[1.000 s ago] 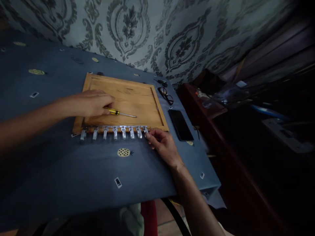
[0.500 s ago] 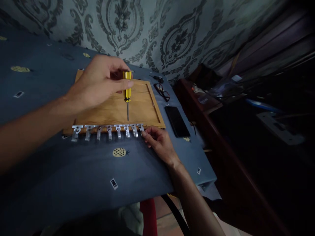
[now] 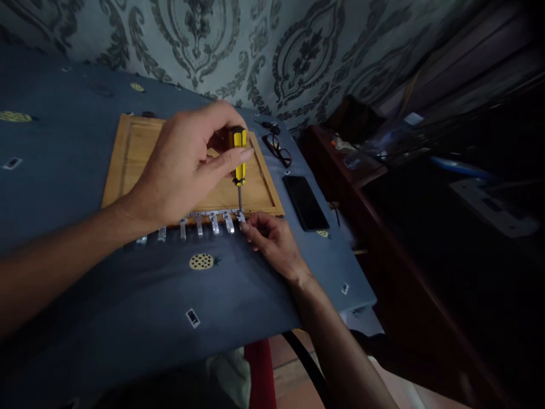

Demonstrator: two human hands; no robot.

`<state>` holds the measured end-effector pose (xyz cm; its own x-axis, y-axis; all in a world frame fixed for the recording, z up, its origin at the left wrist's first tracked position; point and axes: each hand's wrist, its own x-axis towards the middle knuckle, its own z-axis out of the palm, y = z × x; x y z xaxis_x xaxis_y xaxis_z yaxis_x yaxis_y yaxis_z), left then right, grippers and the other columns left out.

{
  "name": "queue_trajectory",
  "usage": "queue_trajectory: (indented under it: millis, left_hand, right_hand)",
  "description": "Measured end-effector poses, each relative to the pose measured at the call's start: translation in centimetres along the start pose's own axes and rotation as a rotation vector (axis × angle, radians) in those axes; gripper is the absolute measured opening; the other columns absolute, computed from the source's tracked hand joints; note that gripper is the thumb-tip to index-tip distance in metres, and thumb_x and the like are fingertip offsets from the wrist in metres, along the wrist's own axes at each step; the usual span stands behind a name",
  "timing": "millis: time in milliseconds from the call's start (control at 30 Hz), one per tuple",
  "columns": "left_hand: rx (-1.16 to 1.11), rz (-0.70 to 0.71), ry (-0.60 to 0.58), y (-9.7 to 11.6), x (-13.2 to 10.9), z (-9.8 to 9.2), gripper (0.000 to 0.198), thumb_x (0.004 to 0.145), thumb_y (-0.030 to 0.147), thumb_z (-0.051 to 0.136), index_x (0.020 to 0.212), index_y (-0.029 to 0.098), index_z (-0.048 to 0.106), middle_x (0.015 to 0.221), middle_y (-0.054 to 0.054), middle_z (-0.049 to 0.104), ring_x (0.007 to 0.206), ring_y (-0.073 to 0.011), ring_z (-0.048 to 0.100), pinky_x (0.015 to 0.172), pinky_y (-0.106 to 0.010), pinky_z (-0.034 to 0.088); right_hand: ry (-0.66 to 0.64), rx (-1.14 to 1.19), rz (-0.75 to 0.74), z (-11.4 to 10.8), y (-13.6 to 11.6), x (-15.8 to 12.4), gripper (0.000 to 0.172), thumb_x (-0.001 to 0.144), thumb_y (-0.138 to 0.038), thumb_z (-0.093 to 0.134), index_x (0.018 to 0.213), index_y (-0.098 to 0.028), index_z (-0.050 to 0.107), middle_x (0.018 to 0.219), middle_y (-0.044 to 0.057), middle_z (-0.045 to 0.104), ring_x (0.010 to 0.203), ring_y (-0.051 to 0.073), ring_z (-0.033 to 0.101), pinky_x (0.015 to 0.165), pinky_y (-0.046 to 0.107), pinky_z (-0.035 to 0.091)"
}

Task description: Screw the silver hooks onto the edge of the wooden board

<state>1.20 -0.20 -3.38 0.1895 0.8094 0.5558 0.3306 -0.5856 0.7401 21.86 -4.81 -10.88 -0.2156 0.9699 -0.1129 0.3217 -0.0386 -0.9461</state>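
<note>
My left hand [image 3: 191,153] is closed around the handle of a yellow and black screwdriver [image 3: 239,165], held upright. Its tip meets the rightmost of several silver metal hooks [image 3: 214,224] lined up along the near edge of a framed wooden board [image 3: 255,182]. My right hand [image 3: 272,241] pinches that end hook [image 3: 240,218] between thumb and fingers, at the board's near right corner. The left hand and wrist cover part of the board and the upper parts of the leftmost hooks.
A black phone [image 3: 306,203] and a pair of glasses [image 3: 277,150] lie right of the board on the blue patterned tablecloth [image 3: 140,289]. A patterned wall [image 3: 251,51] rises behind the table. Beyond its right edge stands dark red furniture [image 3: 340,156] with clutter.
My left hand has moved right and down, bringing the screwdriver from above the board onto the end hook. My right hand stays at that hook. The view has shifted slightly.
</note>
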Motion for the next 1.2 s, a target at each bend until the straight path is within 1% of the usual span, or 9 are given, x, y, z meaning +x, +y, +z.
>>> queue_trajectory:
  millis: [167, 300, 433, 567, 733, 833, 1000, 1100, 1200]
  left_hand:
    - [0.027, -0.036, -0.008, -0.2, -0.1, 0.1, 0.008, 0.087, 0.028, 0.070, 0.092, 0.023, 0.066, 0.091, -0.001, 0.072, 0.086, -0.0168, 0.072, 0.069, -0.025, 0.057]
    - [0.008, -0.037, 0.002, -0.6, -0.2, 0.3, 0.011, 0.086, 0.027, 0.070, 0.093, 0.019, 0.066, 0.091, -0.002, 0.071, 0.087, -0.0165, 0.071, 0.070, -0.024, 0.058]
    - [-0.004, -0.042, 0.000, -0.6, -0.2, 0.4, 0.011, 0.086, 0.025, 0.070, 0.094, 0.019, 0.066, 0.093, -0.003, 0.071, 0.089, -0.0175, 0.072, 0.073, -0.026, 0.059]
    - [-0.012, -0.069, -0.026, -0.5, -0.2, 0.4, 0.014, 0.087, 0.030, 0.070, 0.097, 0.020, 0.066, 0.096, -0.004, 0.070, 0.092, -0.0191, 0.072, 0.076, -0.029, 0.061]
    - [-0.015, -0.054, -0.016, -0.6, -0.3, 0.6, 0.011, 0.087, 0.027, 0.069, 0.094, 0.019, 0.065, 0.092, -0.003, 0.071, 0.090, -0.0172, 0.071, 0.072, -0.024, 0.060]
    - [-0.027, -0.049, -0.021, -0.9, -0.3, 0.7, 0.012, 0.087, 0.028, 0.070, 0.094, 0.019, 0.066, 0.092, -0.003, 0.071, 0.090, -0.0166, 0.071, 0.071, -0.023, 0.059]
    - [-0.044, 0.029, 0.008, -1.6, -0.1, 0.8, 0.012, 0.084, 0.026, 0.072, 0.091, 0.018, 0.066, 0.082, -0.001, 0.068, 0.080, -0.0165, 0.070, 0.064, -0.025, 0.055]
    - [-0.069, 0.019, 0.000, -1.6, 0.1, 0.8, 0.011, 0.083, 0.026, 0.072, 0.089, 0.018, 0.066, 0.077, 0.000, 0.067, 0.076, -0.0161, 0.068, 0.064, -0.026, 0.055]
    - [-0.084, -0.002, -0.011, -1.4, 0.1, 0.7, 0.010, 0.082, 0.023, 0.073, 0.089, 0.019, 0.066, 0.076, 0.000, 0.066, 0.075, -0.0161, 0.067, 0.067, -0.029, 0.055]
  right_hand:
    - [-0.002, -0.017, -0.011, 0.0, 0.0, 0.0, 0.047, 0.080, -0.064, 0.075, 0.074, -0.021, 0.058, 0.064, -0.004, 0.052, 0.055, 0.010, 0.044, 0.052, 0.025, 0.043]
    - [-0.001, -0.015, -0.007, 0.0, 0.0, 0.0, 0.049, 0.078, -0.067, 0.076, 0.074, -0.021, 0.057, 0.063, -0.004, 0.051, 0.055, 0.010, 0.044, 0.051, 0.025, 0.041]
    - [0.001, -0.012, -0.013, 0.1, -0.1, 0.1, 0.047, 0.079, -0.063, 0.076, 0.073, -0.021, 0.057, 0.064, -0.004, 0.051, 0.055, 0.010, 0.044, 0.051, 0.025, 0.041]
    - [0.003, -0.014, -0.022, 0.0, 0.0, 0.1, 0.045, 0.080, -0.062, 0.076, 0.074, -0.021, 0.058, 0.063, -0.004, 0.051, 0.055, 0.010, 0.045, 0.051, 0.025, 0.041]
    - [-0.007, -0.027, -0.030, 0.0, 0.0, 0.0, 0.045, 0.082, -0.062, 0.075, 0.074, -0.021, 0.058, 0.064, -0.003, 0.052, 0.056, 0.010, 0.046, 0.052, 0.025, 0.042]
    - [0.001, -0.029, -0.026, 0.0, 0.0, 0.0, 0.048, 0.080, -0.065, 0.075, 0.074, -0.021, 0.058, 0.064, -0.004, 0.051, 0.055, 0.010, 0.045, 0.052, 0.025, 0.042]
    - [0.003, -0.038, -0.018, 0.0, 0.0, 0.2, 0.053, 0.077, -0.071, 0.075, 0.074, -0.021, 0.058, 0.062, -0.004, 0.051, 0.055, 0.011, 0.046, 0.050, 0.025, 0.041]
    - [0.006, -0.035, -0.026, 0.0, 0.1, 0.2, 0.053, 0.077, -0.070, 0.076, 0.074, -0.020, 0.058, 0.063, -0.004, 0.051, 0.056, 0.011, 0.047, 0.051, 0.024, 0.042]
    - [0.005, -0.040, -0.035, 0.0, 0.3, 0.1, 0.051, 0.080, -0.068, 0.075, 0.074, -0.020, 0.058, 0.065, -0.003, 0.052, 0.057, 0.011, 0.048, 0.051, 0.024, 0.042]
